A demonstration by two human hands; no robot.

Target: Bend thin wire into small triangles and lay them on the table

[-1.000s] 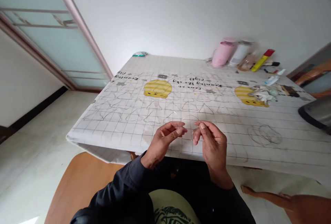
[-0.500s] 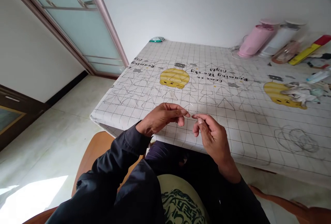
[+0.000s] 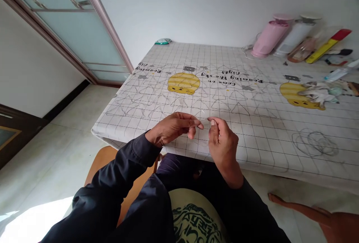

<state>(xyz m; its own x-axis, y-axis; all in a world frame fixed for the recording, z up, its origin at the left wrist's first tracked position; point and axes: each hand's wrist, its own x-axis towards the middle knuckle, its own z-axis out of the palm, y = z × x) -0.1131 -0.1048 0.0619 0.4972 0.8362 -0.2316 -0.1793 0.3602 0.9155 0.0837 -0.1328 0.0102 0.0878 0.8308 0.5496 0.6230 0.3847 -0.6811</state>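
My left hand (image 3: 175, 127) is raised over the near edge of the table, thumb and forefinger pinched together. Opposite it, a small gap away, my right hand (image 3: 223, 140) pinches in the same way with its fingers curled. A short glint of thin wire (image 3: 203, 111) shows just above the fingertips; most of the wire is too fine to follow. Beyond the hands, several bent wire shapes (image 3: 240, 104), roughly triangular, lie spread in rows over the tablecloth (image 3: 269, 138). A loose coil of wire (image 3: 315, 143) rests to the right.
Toward the back right stand a pink bottle-shaped container (image 3: 270, 39) and a white one (image 3: 294, 37), beside a yellow-and-red box (image 3: 328, 46). A crumpled cloth (image 3: 319, 92) lies at the right. A green packet (image 3: 163, 41) sits at the far left corner. A wooden chair (image 3: 101, 164) is below left.
My right hand has turned more upright and its fingertips have risen slightly, widening the gap to the left fingertips. The whole view has shifted a little.
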